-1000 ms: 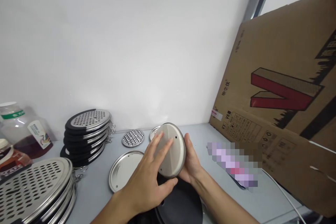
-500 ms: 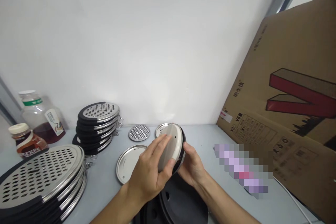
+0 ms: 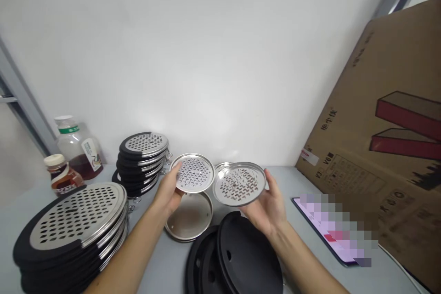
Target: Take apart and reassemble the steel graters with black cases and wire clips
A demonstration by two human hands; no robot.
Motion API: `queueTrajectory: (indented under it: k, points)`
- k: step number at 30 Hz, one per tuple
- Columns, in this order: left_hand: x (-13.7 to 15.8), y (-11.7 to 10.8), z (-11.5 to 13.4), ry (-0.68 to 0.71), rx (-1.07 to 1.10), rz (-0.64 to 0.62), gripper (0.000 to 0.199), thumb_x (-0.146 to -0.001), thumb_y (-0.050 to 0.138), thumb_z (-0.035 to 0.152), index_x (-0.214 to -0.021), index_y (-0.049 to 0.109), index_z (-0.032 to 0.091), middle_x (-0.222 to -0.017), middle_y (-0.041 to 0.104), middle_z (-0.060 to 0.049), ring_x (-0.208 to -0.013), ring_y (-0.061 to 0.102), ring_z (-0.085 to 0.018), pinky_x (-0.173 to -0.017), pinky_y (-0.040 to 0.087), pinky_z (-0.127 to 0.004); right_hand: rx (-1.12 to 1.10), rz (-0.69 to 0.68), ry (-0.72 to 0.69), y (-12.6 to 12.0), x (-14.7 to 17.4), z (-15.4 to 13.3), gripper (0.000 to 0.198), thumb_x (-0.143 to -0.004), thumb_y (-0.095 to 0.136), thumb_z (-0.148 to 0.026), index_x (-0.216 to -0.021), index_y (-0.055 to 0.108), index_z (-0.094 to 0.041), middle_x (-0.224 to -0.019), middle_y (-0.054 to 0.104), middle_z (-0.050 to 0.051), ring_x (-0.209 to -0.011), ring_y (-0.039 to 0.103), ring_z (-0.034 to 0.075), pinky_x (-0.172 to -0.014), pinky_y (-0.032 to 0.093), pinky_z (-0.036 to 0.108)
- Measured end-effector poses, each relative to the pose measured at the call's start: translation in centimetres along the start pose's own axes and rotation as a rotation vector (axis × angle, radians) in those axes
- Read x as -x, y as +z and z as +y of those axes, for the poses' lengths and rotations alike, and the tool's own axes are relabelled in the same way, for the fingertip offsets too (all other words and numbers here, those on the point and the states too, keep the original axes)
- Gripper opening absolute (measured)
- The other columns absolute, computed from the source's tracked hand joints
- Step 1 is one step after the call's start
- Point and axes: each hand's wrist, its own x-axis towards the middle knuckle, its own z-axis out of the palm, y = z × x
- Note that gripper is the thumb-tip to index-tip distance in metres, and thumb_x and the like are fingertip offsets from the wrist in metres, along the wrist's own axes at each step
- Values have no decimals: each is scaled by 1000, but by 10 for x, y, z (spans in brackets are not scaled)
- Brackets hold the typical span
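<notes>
Head view: toward the bench's back edge [image 3: 287,173], the shared grip has split, left hand [image 3: 168,191] pinching a perforated disc [image 3: 194,173], right hand [image 3: 268,206] a slotted disc [image 3: 239,184], so each can likely move alone.

The held discs [image 3: 193,173] are hole-patterned silver, the plates [image 3: 253,255] solid black.

L grater [image 3: 193,174] & R grater [image 3: 239,185]: made of pierced metal, polished at rim. Blk plates [image 3: 253,255]: matt, smooth, plastic-like. Box [image 3: 356,140]: made of matt cardbd., printed. Jar [image 3: 71,144]: clear, glossy. Wall [image 3: 206,55]: smooth, w/ soft sheen.
</notes>
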Motion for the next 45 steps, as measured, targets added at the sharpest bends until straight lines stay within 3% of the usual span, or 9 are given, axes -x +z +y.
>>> queueTrajectory:
  k: [5, 8, 10, 16, 19, 22, 29, 36, 45]
  points:
    - [-5, -30, 9, 17, -364, -32, 47, -72, 69, 21, -118, 60, 19, -90, 71, -5, -76, 67, -19, -63, 52, -25, 242, 277, -191, -35, -20, -25, 41, -85, 58, -50, -110, 65, -19, -109, 71, 10, -108, 64, 31, -89, 55, 48]
    - [-2, -43, 17, 15, -609, -166, 48, -66, 71, 21, -113, 66, 19, -100, 72, -5, -90, 67, -23, -72, 52, -27, 514, 498, -362, -58, -36, -30, 57, -82, 67, -46, -132, 49, -26, -106, 72, 5, -94, 70, 26, -76, 60, 40]
    - [-2, -49, 19, 19, -758, -235, 44, -66, 68, 21, -110, 69, 19, -102, 73, -4, -94, 66, -25, -76, 51, -28, 619, 545, -377, -69, -46, -28, 72, -80, 70, -42, -142, 35, -28, -101, 73, 5, -87, 72, 24, -72, 61, 38]
    - [-7, -54, 12, 85, -1129, -410, 31, -66, 60, 16, -94, 74, 20, -86, 74, -2, -84, 68, -25, -78, 48, -30, 817, 458, -286, -79, -68, -13, 69, -80, 67, -36, -139, 41, -13, -101, 73, 12, -86, 72, 26, -73, 61, 39]
    - [-7, -54, 8, 167, -1273, -390, 32, -70, 60, 18, -99, 73, 19, -96, 72, -9, -95, 65, -29, -89, 45, -37, 999, 479, -306, -85, -73, -11, 68, -77, 69, -41, -135, 48, -11, -114, 68, 17, -89, 71, 30, -73, 60, 42]
    - [0, -51, 8, 231, -1368, -365, 41, -76, 61, 27, -115, 69, 18, -115, 64, -15, -114, 55, -34, -101, 36, -42, 1202, 514, -355, -92, -72, -15, 65, -73, 72, -39, -128, 56, -10, -123, 64, 19, -104, 66, 33, -89, 54, 46]
    - [26, -38, 13, 220, -1425, -530, 69, -58, 79, 53, -121, 65, 29, -127, 55, -6, -125, 44, -33, -100, 41, -37, 1522, 510, -407, -98, -69, -18, 55, -77, 66, -36, -126, 60, -10, -128, 62, 20, -114, 61, 34, -101, 45, 48]
    - [32, -30, 15, 213, -1438, -541, 69, -58, 80, 50, -119, 62, 24, -121, 56, -8, -121, 46, -32, -99, 42, -38, 1649, 516, -479, -99, -64, -16, 56, -81, 61, -41, -128, 58, -11, -127, 61, 19, -115, 59, 33, -97, 49, 49]
    - [32, -28, 14, 240, -1412, -500, 65, -53, 84, 41, -109, 58, 22, -120, 55, -9, -114, 51, -32, -95, 43, -38, 1634, 424, -700, -70, -44, -7, 47, -88, 57, -44, -126, 59, -17, -125, 59, 14, -113, 57, 29, -94, 53, 48]
